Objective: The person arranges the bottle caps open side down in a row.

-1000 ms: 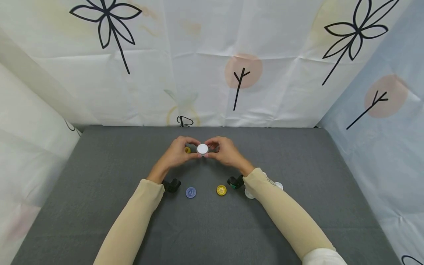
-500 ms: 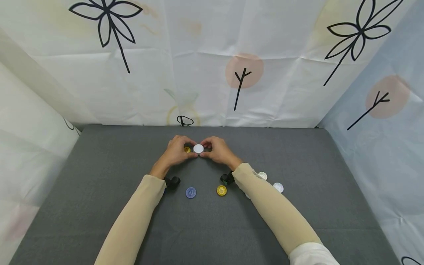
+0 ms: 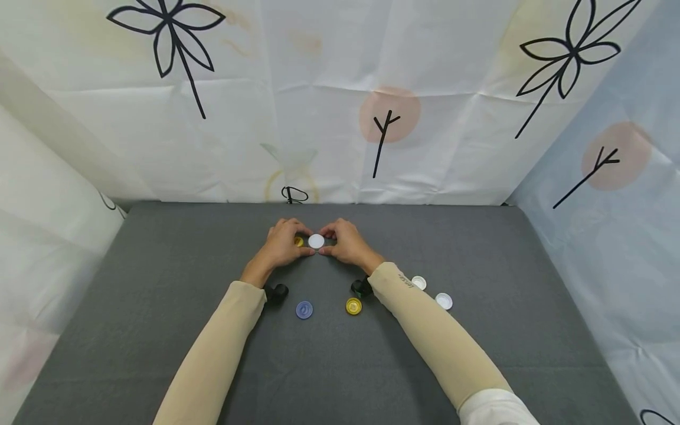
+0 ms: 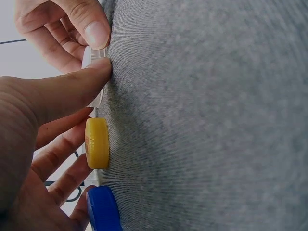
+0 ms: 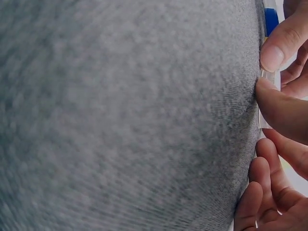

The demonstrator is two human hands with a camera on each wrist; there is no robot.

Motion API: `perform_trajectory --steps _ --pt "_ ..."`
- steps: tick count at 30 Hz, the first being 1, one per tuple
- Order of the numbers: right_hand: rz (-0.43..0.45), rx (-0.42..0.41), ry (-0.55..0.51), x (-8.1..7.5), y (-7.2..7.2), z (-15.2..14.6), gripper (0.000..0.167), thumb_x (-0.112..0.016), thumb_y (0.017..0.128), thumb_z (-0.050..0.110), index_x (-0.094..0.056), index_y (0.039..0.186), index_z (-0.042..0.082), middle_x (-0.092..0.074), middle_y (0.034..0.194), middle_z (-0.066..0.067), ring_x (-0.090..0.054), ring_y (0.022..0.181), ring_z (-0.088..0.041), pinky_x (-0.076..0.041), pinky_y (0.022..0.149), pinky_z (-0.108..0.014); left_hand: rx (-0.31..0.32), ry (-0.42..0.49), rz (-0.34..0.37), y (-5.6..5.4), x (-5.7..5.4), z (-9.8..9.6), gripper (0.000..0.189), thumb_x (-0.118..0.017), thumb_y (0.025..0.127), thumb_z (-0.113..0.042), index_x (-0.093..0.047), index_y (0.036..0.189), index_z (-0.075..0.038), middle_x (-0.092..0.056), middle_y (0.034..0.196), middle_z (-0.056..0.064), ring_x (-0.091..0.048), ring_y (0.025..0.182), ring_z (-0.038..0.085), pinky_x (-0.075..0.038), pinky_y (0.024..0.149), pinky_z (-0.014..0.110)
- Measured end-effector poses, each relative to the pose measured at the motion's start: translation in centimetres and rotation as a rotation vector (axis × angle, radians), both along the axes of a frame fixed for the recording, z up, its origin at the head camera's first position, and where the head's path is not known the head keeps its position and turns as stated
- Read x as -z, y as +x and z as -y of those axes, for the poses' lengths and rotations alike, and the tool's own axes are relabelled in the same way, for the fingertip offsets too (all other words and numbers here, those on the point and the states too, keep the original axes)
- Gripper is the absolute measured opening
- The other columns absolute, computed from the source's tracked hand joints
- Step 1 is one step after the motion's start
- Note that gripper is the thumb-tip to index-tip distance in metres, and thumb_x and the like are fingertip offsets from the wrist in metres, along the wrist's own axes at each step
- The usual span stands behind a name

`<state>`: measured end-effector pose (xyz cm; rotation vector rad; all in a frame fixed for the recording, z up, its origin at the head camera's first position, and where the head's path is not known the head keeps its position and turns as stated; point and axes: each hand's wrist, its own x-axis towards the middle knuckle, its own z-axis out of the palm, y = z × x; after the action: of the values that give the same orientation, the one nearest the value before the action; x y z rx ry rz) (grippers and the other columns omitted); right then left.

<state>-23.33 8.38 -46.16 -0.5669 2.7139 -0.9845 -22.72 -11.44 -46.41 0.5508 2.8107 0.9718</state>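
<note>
Pinching the left side of a round, white-topped, clear-rimmed plastic cap [image 3: 316, 241] at the grey fabric surface [image 3: 319, 366], the left hand [image 3: 280, 243] has a round yellow plastic cap [image 3: 298, 241] beside its fingers. Nearer the camera lies a pale-blue plastic disc [image 3: 304, 310]. The right hand [image 3: 346, 243] pinches the opposite side; rightward lie a yellow plastic disc [image 3: 353, 306] and two white plastic discs [image 3: 443, 301].

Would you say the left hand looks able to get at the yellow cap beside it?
Probably yes: the yellow cap lies close by the left hand, which must first release its white cap.
</note>
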Motion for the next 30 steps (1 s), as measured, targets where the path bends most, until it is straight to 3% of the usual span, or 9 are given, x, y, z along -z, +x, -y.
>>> perform_trajectory --steps 7,11,15,22,30 --pt "0.001 0.002 -0.002 0.0 0.2 -0.1 0.034 -0.086 0.084 0.015 -0.074 0.115 0.004 -0.063 0.102 -0.008 -0.055 0.095 -0.023 -0.046 0.088 -0.036 -0.004 0.021 0.029 0.0 0.3 0.1 0.036 -0.087 0.083 -0.021 -0.076 0.114 -0.006 -0.063 0.119 0.013 -0.048 0.116 0.036 -0.032 0.101 0.057" --pt "0.01 0.002 -0.012 0.1 0.3 -0.3 0.035 -0.086 0.084 0.016 -0.074 0.116 0.005 -0.062 0.103 -0.008 -0.056 0.096 -0.023 -0.047 0.089 -0.037 0.0 0.067 0.047 -0.1 0.5 0.4 0.038 -0.087 0.083 -0.019 -0.076 0.116 -0.004 -0.062 0.119 0.014 -0.047 0.117 0.037 -0.029 0.105 0.058" --pt "0.024 -0.003 -0.048 -0.1 0.4 -1.0 0.038 -0.085 0.085 0.017 -0.073 0.119 0.005 -0.062 0.106 -0.009 -0.057 0.098 -0.024 -0.048 0.09 -0.037 0.008 0.123 0.043 -0.1 0.5 0.8 0.04 -0.088 0.081 -0.017 -0.075 0.116 -0.002 -0.063 0.12 0.017 -0.049 0.117 0.038 -0.033 0.105 0.056" --pt "-0.002 -0.017 -0.163 -1.7 1.1 -4.3 0.043 -0.083 0.087 0.014 -0.07 0.125 -0.001 -0.064 0.114 -0.015 -0.061 0.103 -0.031 -0.049 0.092 -0.043 -0.002 0.186 -0.018 0.5 -0.5 0.7 0.045 -0.089 0.079 -0.017 -0.073 0.118 0.001 -0.064 0.12 0.019 -0.051 0.118 0.04 -0.038 0.103 0.056" --pt "-0.052 -0.031 -0.216 -3.0 3.0 -8.7 0.04 -0.081 0.088 0.01 -0.068 0.122 -0.006 -0.065 0.115 -0.021 -0.061 0.1 -0.035 -0.052 0.086 -0.046 0.012 0.225 -0.011 2.2 -1.6 -1.8 0.044 -0.086 0.084 -0.019 -0.073 0.122 -0.001 -0.064 0.124 0.015 -0.051 0.121 0.036 -0.039 0.103 0.054"
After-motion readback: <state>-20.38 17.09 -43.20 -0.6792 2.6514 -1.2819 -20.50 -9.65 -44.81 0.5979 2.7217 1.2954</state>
